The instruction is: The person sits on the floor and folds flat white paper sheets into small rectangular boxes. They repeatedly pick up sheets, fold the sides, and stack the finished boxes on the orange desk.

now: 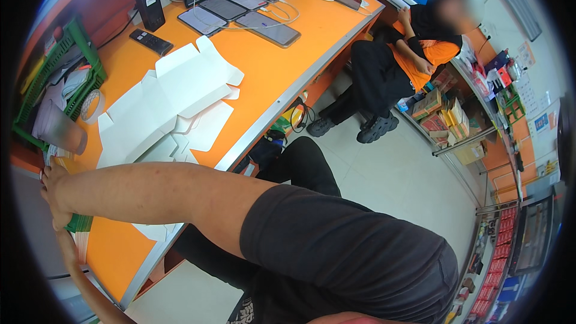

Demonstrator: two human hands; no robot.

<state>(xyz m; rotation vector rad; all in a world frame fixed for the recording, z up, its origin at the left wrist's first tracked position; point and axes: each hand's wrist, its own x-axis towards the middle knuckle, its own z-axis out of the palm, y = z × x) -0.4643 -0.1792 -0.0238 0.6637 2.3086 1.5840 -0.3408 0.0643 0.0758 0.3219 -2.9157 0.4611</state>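
My right hand (54, 195) reaches across to the left end of the orange table (282, 66); its fingers curl over a small green basket (79, 223) at the table's edge. A stack of thin sheets (81, 247) lies under that basket. My left forearm comes up from the lower left, and my left hand (62, 235) is mostly hidden behind the right hand, so its grip cannot be made out. Flat white cardboard box blanks (162, 102) lie on the table just beyond my right arm.
A roll of tape (91, 106), a translucent cup (60, 129) and a large green basket (60, 78) sit at the left. A row of phones (240, 6), a remote (151, 42) and a card reader (150, 9) lie further back. A seated person (414, 54) is by stocked shelves (450, 120).
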